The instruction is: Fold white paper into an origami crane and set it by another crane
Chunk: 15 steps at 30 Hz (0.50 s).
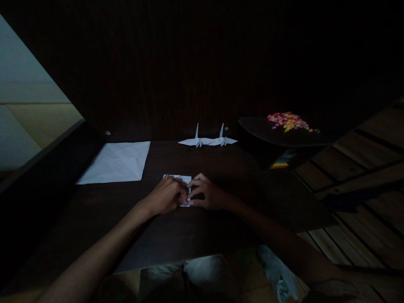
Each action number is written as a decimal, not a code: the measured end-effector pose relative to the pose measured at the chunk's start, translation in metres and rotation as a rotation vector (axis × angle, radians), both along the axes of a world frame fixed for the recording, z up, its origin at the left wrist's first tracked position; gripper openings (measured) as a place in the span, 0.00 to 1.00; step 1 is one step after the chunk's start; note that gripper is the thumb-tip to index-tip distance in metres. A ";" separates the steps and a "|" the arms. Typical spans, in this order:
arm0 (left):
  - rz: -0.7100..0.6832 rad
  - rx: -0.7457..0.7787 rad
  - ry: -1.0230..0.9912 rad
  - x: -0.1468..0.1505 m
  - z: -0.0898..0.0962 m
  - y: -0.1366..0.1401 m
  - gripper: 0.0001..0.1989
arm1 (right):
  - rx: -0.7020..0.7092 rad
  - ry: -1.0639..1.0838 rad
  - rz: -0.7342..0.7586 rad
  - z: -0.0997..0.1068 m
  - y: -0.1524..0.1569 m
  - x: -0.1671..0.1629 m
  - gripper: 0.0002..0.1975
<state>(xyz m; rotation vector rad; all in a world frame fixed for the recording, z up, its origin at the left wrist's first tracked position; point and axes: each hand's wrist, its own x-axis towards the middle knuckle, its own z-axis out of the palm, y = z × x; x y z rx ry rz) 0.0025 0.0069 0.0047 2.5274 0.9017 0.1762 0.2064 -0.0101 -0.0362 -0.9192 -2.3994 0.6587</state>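
Observation:
A small folded square of white paper [187, 179] lies on the dark desk, partly covered by my fingers. My left hand [168, 194] rests over its left and middle part, fingers bent and pressed down onto it. From the right, my right hand [208, 194] grips the paper's right edge with curled fingers, its thumb near the lower corner. The fingertips of both hands almost meet at the lower right. Behind them stand two white paper cranes [206, 141], side by side with wings touching or overlapping. A larger creased white sheet [116, 163] lies flat at the left.
On a raised curved shelf [252, 126] at the right sits a pile of small colourful pieces [288, 121]. Below that shelf is a yellow-and-dark object [280, 165]. A dark back panel [164, 75] rises behind the desk, and a side board [41, 155] borders its left.

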 end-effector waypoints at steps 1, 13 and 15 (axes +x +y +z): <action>0.007 -0.007 0.014 0.001 0.001 0.000 0.02 | -0.003 -0.004 0.007 0.001 0.000 0.001 0.07; 0.029 -0.224 0.061 0.004 0.006 0.013 0.03 | -0.056 -0.053 0.050 0.007 -0.002 0.004 0.11; 0.042 -0.253 0.090 0.006 0.009 0.015 0.04 | -0.052 -0.044 0.044 0.006 -0.001 0.004 0.11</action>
